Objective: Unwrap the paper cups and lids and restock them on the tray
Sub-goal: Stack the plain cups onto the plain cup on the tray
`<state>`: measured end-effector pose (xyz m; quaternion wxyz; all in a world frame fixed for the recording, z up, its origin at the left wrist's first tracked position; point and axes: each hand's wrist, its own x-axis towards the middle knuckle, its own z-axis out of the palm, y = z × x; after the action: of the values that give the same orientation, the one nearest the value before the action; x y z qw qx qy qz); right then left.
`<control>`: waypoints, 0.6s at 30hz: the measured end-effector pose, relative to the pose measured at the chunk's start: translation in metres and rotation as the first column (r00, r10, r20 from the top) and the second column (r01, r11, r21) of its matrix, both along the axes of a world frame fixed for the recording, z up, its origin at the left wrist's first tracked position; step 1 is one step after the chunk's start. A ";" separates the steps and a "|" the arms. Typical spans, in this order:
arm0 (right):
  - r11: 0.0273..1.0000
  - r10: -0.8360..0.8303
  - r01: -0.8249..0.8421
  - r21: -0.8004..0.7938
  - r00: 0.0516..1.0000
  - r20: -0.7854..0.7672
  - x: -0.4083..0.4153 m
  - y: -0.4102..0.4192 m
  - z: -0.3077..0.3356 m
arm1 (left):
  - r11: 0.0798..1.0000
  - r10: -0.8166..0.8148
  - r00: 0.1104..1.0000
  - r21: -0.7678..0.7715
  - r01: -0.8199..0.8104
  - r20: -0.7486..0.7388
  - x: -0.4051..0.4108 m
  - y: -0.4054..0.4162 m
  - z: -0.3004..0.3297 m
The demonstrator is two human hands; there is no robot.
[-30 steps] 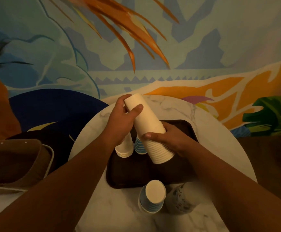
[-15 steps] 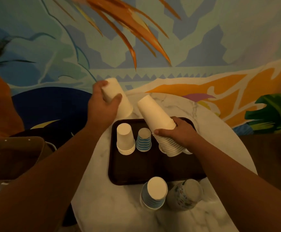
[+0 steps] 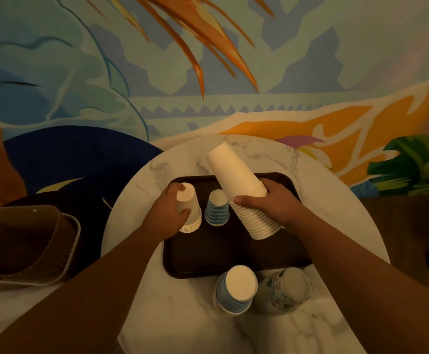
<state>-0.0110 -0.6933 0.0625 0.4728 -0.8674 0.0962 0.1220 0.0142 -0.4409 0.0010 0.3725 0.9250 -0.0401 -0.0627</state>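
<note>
A dark brown tray (image 3: 234, 261) lies on the round marble table (image 3: 182, 315). My left hand (image 3: 168, 213) grips a short stack of upside-down white cups (image 3: 189, 208) standing at the tray's left. Beside it stands a small blue-striped cup stack (image 3: 217, 208). My right hand (image 3: 269, 203) holds a long tilted stack of white cups (image 3: 241, 187) over the tray's right half, its rims pointing down toward me.
In front of the tray on the table stand a blue-striped cup stack (image 3: 236, 290) and a patterned cup stack (image 3: 285, 290). A brown bag (image 3: 27, 241) sits at the left on a dark seat. A painted mural wall rises behind the table.
My left hand pulled some white cups off the long stack, lifted them away to the left, then brought them down onto the short white stack on the tray. My right hand kept the long stack.
</note>
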 end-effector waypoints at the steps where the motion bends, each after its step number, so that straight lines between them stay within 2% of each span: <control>1: 1.000 -0.002 0.002 0.018 1.000 -0.013 0.000 0.000 0.000 | 1.000 -0.003 1.000 0.005 0.003 0.009 0.000 0.001 0.001; 3: 0.994 -0.001 0.007 0.108 0.999 -0.051 0.000 0.001 0.001 | 0.999 0.044 0.995 -0.016 -0.043 0.094 0.001 0.000 0.010; 5: 0.973 0.021 0.002 0.231 0.995 -0.097 0.001 0.004 0.004 | 0.973 0.184 0.964 -0.172 -0.151 0.193 0.002 -0.008 0.034; 7: 0.951 0.058 -0.014 0.308 0.989 -0.135 0.002 0.008 0.006 | 0.875 0.245 0.961 -0.456 -0.161 0.131 0.004 -0.021 0.061; 9: 0.946 0.105 -0.052 0.320 0.983 -0.151 0.003 0.014 0.010 | 0.727 0.164 0.986 -0.674 -0.129 -0.011 0.007 -0.033 0.081; 11: 0.952 0.157 -0.113 0.284 0.978 -0.137 0.003 0.019 0.014 | 0.677 0.095 0.992 -0.725 -0.127 -0.085 0.009 -0.041 0.090; 13: 0.961 0.187 -0.158 0.226 0.976 -0.111 0.003 0.023 0.017 | 0.656 0.105 0.989 -0.740 -0.149 -0.106 0.010 -0.046 0.093; 15: 0.976 0.164 -0.152 0.155 0.984 -0.067 0.003 0.026 0.019 | 0.628 0.145 0.983 -0.758 -0.177 -0.110 0.010 -0.050 0.094; 18: 0.990 0.141 -0.139 -0.037 0.988 0.060 0.003 0.025 0.020 | 0.606 0.281 0.953 -0.749 -0.267 -0.113 0.013 -0.051 0.096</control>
<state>-0.0076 -0.6686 0.0828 0.4517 -0.8829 0.0223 0.1261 0.0272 -0.4922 0.0968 0.7286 0.6802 0.0765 0.0253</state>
